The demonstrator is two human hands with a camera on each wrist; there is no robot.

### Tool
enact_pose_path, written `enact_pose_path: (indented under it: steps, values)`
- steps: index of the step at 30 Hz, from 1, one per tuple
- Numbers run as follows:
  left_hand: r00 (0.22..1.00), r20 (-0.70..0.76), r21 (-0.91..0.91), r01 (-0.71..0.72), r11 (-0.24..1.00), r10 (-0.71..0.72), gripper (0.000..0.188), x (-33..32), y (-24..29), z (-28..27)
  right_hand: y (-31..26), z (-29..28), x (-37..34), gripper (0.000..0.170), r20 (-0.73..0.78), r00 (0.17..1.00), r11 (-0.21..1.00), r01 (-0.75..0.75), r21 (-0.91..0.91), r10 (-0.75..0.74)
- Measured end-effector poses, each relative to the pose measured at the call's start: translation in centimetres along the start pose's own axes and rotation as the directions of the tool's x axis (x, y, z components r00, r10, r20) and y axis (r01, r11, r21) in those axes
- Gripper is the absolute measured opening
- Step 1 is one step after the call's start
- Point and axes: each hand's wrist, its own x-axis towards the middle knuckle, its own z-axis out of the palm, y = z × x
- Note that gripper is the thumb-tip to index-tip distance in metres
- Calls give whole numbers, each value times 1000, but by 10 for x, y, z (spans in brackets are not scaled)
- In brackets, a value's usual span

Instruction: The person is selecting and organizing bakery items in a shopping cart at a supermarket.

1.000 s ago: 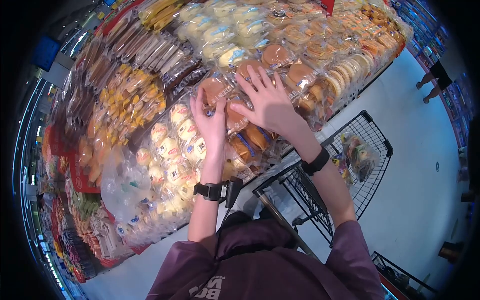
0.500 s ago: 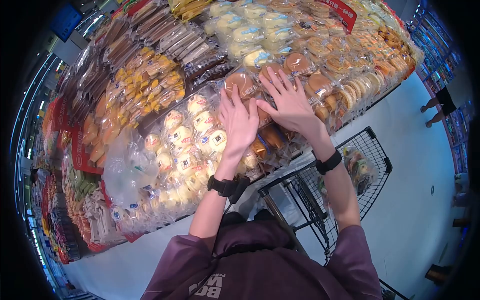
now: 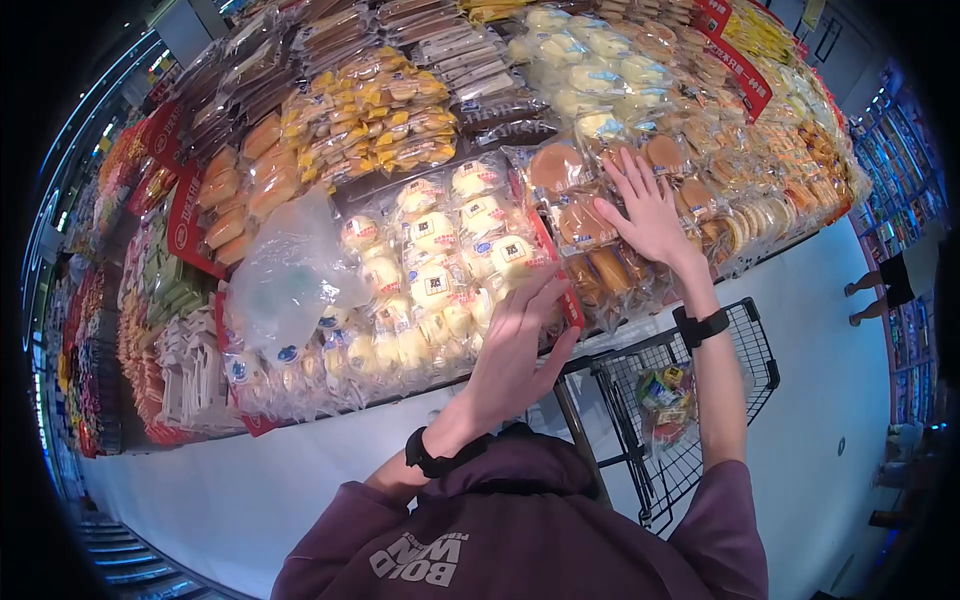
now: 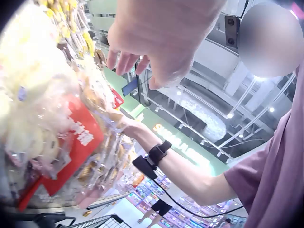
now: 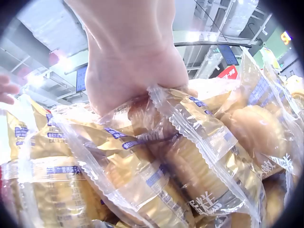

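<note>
In the head view my right hand lies with spread fingers over flat, round brown cakes in clear bags. The right wrist view shows its heel pressed against clear and gold packets holding round cakes. My left hand is raised near the front edge of the display, fingers loosely bent, with nothing in it. Beyond its fingertips are bagged white buns with printed wrappers, and a red divider strip. In the left wrist view the left hand hangs in the air beside the packets.
A wire shopping cart stands at the right of the display, with a colourful bagged item in it. A crumpled clear plastic bag lies on the buns at left. Yellow-wrapped breads fill the back. A bystander stands farther right.
My left hand has lifted off the round cakes and drawn back toward my body. My right hand stays on the cakes. The head view has turned left.
</note>
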Motion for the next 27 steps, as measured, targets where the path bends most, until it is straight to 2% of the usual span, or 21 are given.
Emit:
enact_pose_path:
  steps: [2,6,7,9,10,11,12,13,14,16,18,20,21,22,23,24,27]
  values:
    - [1000,-14,16,24,1000,-23,46,-36,-17,-22,2,1,-1,67,-11,1000,1000,6,27,-6]
    - [968,-186,106,191,976,-169,38,-95,-31,-71,7,0,2,65,-57,998,991,35,128,-28]
    - [952,-249,154,222,963,-179,36,-109,-36,-79,-11,-15,1,54,-175,980,995,97,18,-92]
    - [903,-380,208,295,932,-201,33,-129,-43,-93,-51,-52,9,43,-139,974,967,202,155,-181]
    - [874,-427,174,331,928,-231,33,-137,-47,-97,-76,-68,11,38,-122,968,944,243,225,-220]
    - [845,-468,142,359,922,-257,33,-144,-52,-100,-113,-79,13,26,-156,968,890,242,386,-196]
    - [817,-505,108,380,919,-279,34,-148,-57,-105,-142,-85,19,26,-145,948,792,317,522,-285]
    - [816,-513,108,369,923,-266,31,-150,-59,-110,-165,-79,26,26,-105,928,765,354,537,-356]
    - [828,-512,130,338,932,-229,31,-148,-59,-116,-187,-71,34,25,-65,902,737,388,554,-427]
    - [850,-502,174,280,944,-160,31,-143,-56,-131,-234,-50,51,26,-42,767,662,578,477,-640]
    - [870,-491,257,203,945,-53,33,-140,-60,-151,-277,-22,64,32,-28,711,615,626,479,-703]
    - [865,-502,304,158,939,17,32,-135,-63,-173,-310,15,81,36,-268,519,366,809,459,-812]
    - [847,-531,320,197,927,3,33,-138,-68,-183,-325,33,89,38,-379,401,234,879,416,-834]
    - [820,-572,324,234,916,-7,33,-139,-71,-195,-340,42,93,38,-431,324,150,909,390,-842]
    - [791,-612,329,271,905,-14,33,-138,-74,-209,-353,51,96,38,-460,289,107,918,381,-840]
    - [759,-651,332,307,892,-19,33,-140,-79,-221,-368,57,97,38,-448,300,109,909,403,-842]
    - [735,-670,335,420,843,-100,42,-156,-106,-250,-417,72,103,38,-400,381,164,862,480,-834]
